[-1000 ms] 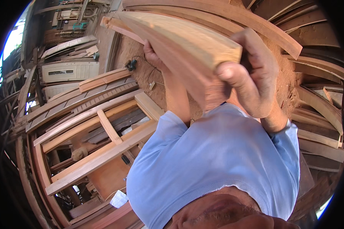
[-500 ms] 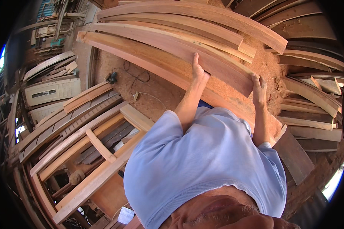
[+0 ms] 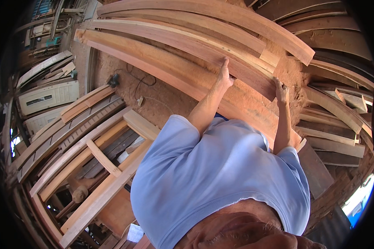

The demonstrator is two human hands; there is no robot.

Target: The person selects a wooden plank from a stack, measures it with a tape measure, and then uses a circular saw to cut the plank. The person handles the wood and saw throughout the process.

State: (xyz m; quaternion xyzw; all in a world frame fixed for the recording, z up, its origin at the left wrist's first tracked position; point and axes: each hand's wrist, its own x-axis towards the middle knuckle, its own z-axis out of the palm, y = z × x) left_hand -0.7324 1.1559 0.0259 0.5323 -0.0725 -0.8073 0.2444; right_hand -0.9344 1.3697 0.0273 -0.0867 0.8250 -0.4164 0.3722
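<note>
A long reddish wooden plank (image 3: 187,46) runs from the upper left toward the right in front of me. My left hand (image 3: 225,78) is closed on its near edge, thumb laid along the upper face and the other fingers hidden. At the plank's right end, my right hand (image 3: 281,90) grips the corner with fingers curled round it. Between the plank and my body stretches a thick wooden beam (image 3: 162,79) with sawdust along it. Just beyond the held plank lie a lighter board (image 3: 237,52) and other long boards (image 3: 220,29).
Stacked boards (image 3: 332,103) stand at the right. At the left are a wooden frame (image 3: 96,155) with crossbars, a pale panelled piece (image 3: 50,97) and more timber. A dark power tool (image 3: 112,80) with a cord lies on the sawdust-covered ground (image 3: 153,108).
My left hand has shifted a little to the right along the plank. The plank has tipped, so less of its broad face shows. My right hand stays at its end.
</note>
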